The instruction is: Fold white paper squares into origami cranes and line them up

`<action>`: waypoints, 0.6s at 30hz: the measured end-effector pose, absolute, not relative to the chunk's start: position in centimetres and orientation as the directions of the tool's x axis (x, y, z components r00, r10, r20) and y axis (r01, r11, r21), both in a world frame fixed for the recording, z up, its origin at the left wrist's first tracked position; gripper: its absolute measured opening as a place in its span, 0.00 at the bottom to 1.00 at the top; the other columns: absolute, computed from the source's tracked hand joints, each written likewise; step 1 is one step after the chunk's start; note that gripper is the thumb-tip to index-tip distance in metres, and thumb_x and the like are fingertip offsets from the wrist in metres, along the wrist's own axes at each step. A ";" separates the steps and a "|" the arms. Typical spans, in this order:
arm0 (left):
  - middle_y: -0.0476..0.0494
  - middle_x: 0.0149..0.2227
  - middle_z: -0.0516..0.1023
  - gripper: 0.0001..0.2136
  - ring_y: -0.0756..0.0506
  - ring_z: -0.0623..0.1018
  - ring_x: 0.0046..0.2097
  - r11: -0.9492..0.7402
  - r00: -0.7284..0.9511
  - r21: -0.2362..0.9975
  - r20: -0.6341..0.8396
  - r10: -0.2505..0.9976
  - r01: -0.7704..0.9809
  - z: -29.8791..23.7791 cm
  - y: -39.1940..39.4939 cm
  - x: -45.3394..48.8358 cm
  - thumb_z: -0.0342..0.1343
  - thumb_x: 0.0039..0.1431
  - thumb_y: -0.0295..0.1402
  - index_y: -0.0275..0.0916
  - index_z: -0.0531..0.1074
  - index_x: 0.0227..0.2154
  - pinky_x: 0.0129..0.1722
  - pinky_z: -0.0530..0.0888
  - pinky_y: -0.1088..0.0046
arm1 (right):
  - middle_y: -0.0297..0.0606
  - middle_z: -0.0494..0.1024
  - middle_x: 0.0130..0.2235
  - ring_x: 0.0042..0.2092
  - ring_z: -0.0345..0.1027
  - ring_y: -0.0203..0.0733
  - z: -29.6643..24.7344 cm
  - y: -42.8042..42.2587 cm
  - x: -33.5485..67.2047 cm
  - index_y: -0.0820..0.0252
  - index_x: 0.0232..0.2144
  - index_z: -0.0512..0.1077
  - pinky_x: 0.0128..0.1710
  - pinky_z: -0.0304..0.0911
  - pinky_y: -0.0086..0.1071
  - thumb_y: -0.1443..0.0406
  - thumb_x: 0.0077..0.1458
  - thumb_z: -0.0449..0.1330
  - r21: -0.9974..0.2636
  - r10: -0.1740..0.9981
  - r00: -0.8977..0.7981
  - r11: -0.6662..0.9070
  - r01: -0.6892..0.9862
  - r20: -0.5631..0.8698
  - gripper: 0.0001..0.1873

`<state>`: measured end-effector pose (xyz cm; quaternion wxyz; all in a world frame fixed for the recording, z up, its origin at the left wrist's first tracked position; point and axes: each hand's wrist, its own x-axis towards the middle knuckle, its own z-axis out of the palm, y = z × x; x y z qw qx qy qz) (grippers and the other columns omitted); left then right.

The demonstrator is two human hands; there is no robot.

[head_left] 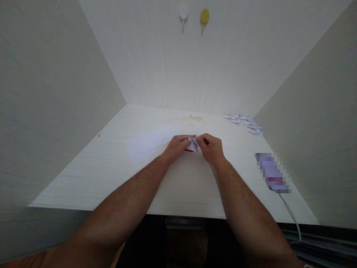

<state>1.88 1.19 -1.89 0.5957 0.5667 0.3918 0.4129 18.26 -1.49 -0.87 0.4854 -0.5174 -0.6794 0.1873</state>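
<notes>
Between my two hands, a small folded piece of white paper (192, 145) is held just above the white table. My left hand (179, 145) pinches it from the left, thumb on top and fingers beneath. From the right, my right hand (209, 146) grips the paper's edge between thumb and curled fingers. The finer folds are too small to make out. Left of my left hand, flat sheets of white paper (146, 143) lie on the table, partly overlapping.
Several small folded white paper figures (245, 122) sit at the table's back right corner. A blurred-out phone (272, 173) with a white cable (291, 214) lies at the right. Walls enclose the table (111, 178) on three sides. Two hooks, one yellow (204, 16), hang on the back wall.
</notes>
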 end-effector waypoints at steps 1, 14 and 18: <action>0.43 0.32 0.81 0.18 0.50 0.76 0.30 -0.003 0.356 1.000 0.011 0.934 -0.024 -1.9 1.2 1.8 0.54 0.52 0.31 0.34 0.79 0.44 0.31 0.73 0.74 | 0.34 0.78 0.26 0.28 0.68 0.36 -0.9 -1.5 18.2 0.58 0.28 0.76 0.29 0.61 0.30 0.58 0.57 0.58 -0.739 0.881 -0.005 0.400 0.542 0.473 0.12; 0.45 0.29 0.79 0.08 0.50 0.75 0.29 -0.154 0.248 0.978 0.117 0.962 0.137 -2.2 1.4 1.7 0.58 0.48 0.33 0.35 0.78 0.31 0.29 0.70 0.75 | 0.32 0.75 0.24 0.26 0.65 0.35 -0.4 -1.3 18.8 0.60 0.26 0.76 0.27 0.57 0.29 0.61 0.51 0.61 -0.755 0.932 0.008 0.288 0.589 0.362 0.09; 0.46 0.27 0.78 0.08 0.50 0.73 0.28 -0.163 0.244 0.964 0.110 0.964 0.209 -1.9 1.3 1.5 0.58 0.49 0.33 0.35 0.77 0.28 0.28 0.69 0.76 | 0.32 0.74 0.23 0.25 0.63 0.35 -0.3 -1.4 18.9 0.60 0.25 0.75 0.26 0.56 0.29 0.60 0.51 0.61 -0.773 0.943 -0.002 0.275 0.572 0.334 0.10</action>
